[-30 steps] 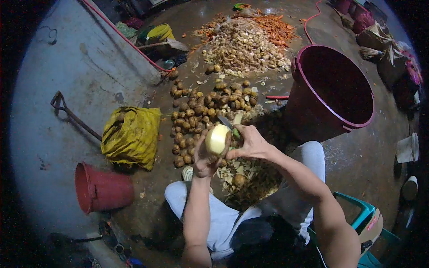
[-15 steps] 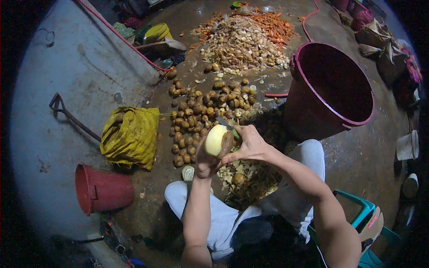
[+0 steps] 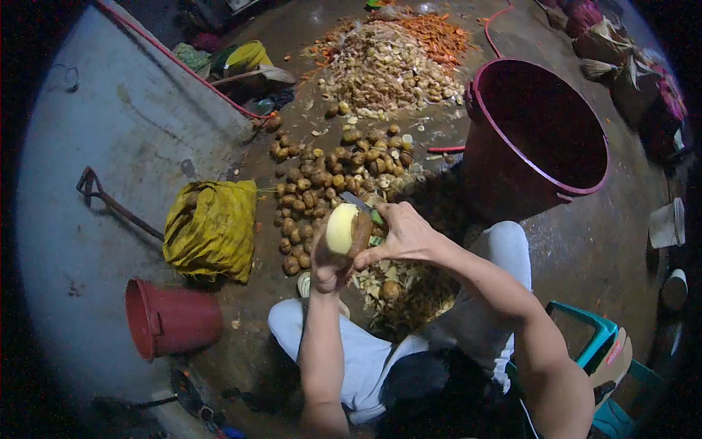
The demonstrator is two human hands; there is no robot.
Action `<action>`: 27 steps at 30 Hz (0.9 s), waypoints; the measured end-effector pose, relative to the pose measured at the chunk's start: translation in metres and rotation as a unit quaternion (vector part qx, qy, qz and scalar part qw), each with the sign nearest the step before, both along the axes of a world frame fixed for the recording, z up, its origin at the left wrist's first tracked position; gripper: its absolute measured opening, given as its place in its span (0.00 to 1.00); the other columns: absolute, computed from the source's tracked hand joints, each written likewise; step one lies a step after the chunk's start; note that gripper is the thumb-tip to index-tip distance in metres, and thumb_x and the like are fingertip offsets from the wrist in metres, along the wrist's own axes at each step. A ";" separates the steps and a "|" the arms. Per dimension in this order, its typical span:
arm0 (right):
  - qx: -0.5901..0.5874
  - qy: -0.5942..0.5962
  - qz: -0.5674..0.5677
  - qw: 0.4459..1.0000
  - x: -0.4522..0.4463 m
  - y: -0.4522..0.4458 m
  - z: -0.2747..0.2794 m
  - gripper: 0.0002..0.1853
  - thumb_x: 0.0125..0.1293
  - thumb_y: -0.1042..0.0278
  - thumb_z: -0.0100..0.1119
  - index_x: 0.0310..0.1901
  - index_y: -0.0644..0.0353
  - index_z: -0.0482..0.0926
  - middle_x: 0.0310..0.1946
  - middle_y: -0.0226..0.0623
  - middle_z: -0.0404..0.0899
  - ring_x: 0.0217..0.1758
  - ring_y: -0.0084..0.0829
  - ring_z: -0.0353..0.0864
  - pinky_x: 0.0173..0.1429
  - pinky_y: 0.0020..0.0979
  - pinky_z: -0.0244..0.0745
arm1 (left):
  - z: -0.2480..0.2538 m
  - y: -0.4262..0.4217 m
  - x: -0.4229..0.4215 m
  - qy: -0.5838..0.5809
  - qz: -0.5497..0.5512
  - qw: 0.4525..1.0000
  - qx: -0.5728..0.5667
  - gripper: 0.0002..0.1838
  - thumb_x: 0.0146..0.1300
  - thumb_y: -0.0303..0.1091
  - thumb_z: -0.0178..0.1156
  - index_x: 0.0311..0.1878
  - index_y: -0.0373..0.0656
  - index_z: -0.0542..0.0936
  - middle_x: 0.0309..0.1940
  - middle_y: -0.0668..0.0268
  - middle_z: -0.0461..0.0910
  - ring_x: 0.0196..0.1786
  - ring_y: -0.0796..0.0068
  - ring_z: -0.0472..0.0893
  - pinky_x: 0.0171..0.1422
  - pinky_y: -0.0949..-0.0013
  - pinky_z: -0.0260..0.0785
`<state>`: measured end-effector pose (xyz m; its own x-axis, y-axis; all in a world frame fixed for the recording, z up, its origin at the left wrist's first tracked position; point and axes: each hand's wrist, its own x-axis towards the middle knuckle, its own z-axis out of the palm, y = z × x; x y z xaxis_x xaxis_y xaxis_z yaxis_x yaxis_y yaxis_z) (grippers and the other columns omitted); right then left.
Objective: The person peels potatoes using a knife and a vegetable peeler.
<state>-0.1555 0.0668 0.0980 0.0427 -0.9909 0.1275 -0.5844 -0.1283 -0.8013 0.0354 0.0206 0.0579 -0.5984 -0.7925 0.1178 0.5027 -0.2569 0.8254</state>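
Observation:
A partly peeled potato [image 3: 341,229], pale yellow on one side and brown on the other, is cradled in my left hand [image 3: 326,269], whose fingers are closed around it. My right hand [image 3: 406,233] grips a knife [image 3: 357,202] with a grey blade and a green handle. The blade lies by the potato's upper edge, and my right thumb is near its brown side. Below the hands, potato peelings [image 3: 380,287] cover the floor between my legs. Brown unpeeled potatoes [image 3: 311,183] are heaped just beyond my hands.
A large maroon tub [image 3: 504,168] stands at the right. To the left are a yellow sack [image 3: 212,230] and a red bucket [image 3: 179,318] lying tilted. Farther off is a pile of pale and orange scraps [image 3: 395,66]. A teal stool [image 3: 596,333] is at the lower right.
The view has shifted slightly. The potato is turned a little in my left hand, showing the peeled face more upright; the knife stays close to its upper edge.

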 end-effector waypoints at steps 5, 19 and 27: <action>0.000 0.012 -0.010 1.000 0.001 0.001 -0.002 0.51 0.32 0.19 0.68 0.25 0.77 0.73 0.15 0.52 0.73 0.22 0.47 0.80 0.31 0.41 0.76 | -0.006 -0.001 0.001 0.017 -0.008 1.000 -0.008 0.62 0.35 0.59 0.79 0.68 0.32 0.59 0.64 0.55 0.67 0.66 0.61 0.70 0.71 0.56 0.63; -0.077 0.152 -0.025 0.985 0.018 0.006 -0.020 0.34 0.56 0.28 0.55 0.35 0.60 0.78 0.11 0.47 0.72 0.18 0.52 0.77 0.24 0.46 0.74 | -0.005 -0.005 -0.007 0.058 0.048 0.992 -0.102 0.42 0.51 0.33 0.68 0.69 0.35 0.61 0.63 0.58 0.68 0.63 0.62 0.72 0.68 0.60 0.65; -0.010 -0.011 -0.032 0.999 0.004 -0.005 -0.012 0.51 0.44 0.21 0.63 0.36 0.79 0.73 0.20 0.58 0.77 0.28 0.52 0.83 0.36 0.44 0.78 | 0.002 -0.003 0.009 -0.031 0.044 0.998 0.035 0.43 0.46 0.27 0.70 0.68 0.33 0.62 0.60 0.58 0.72 0.62 0.61 0.73 0.67 0.59 0.65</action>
<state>-0.1513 0.0617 0.0863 -0.0244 -0.9887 0.1478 -0.5748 -0.1071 -0.8112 0.0439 0.0180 0.0598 -0.5311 -0.8469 0.0250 0.4746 -0.2729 0.8368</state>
